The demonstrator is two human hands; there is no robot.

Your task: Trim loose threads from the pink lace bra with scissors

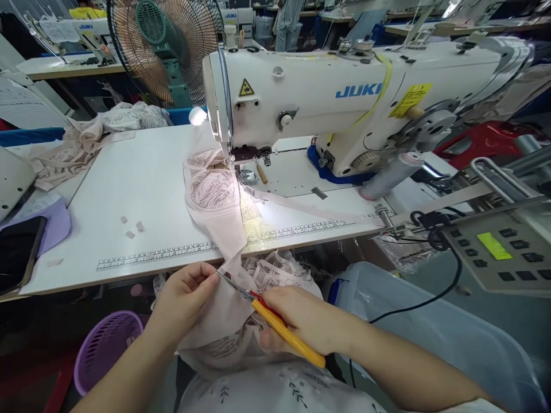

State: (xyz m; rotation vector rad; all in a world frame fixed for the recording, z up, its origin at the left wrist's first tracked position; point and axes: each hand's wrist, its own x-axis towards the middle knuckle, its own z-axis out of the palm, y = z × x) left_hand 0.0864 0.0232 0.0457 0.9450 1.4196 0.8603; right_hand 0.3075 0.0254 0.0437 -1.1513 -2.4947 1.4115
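A pale pink lace bra [215,189] lies under the sewing machine's needle area, and its band hangs over the table's front edge. There my left hand [189,292] pinches the edge of the pink fabric between thumb and fingers. My right hand [297,318] is closed round a pair of scissors [286,332] with orange and red on the handles. Their narrow metal blades point up and left, with the tips at the fabric beside my left fingertips. More pink lace pieces [275,272] are bunched below the edge and on my lap.
The white JUKI sewing machine [301,86] stands on the white table [129,195]. Small fabric scraps [140,226] and a phone [19,252] lie at left. A purple basket [107,350], a clear plastic bin [430,310] and a control box [503,246] surround my arms. Behind is a fan [167,51].
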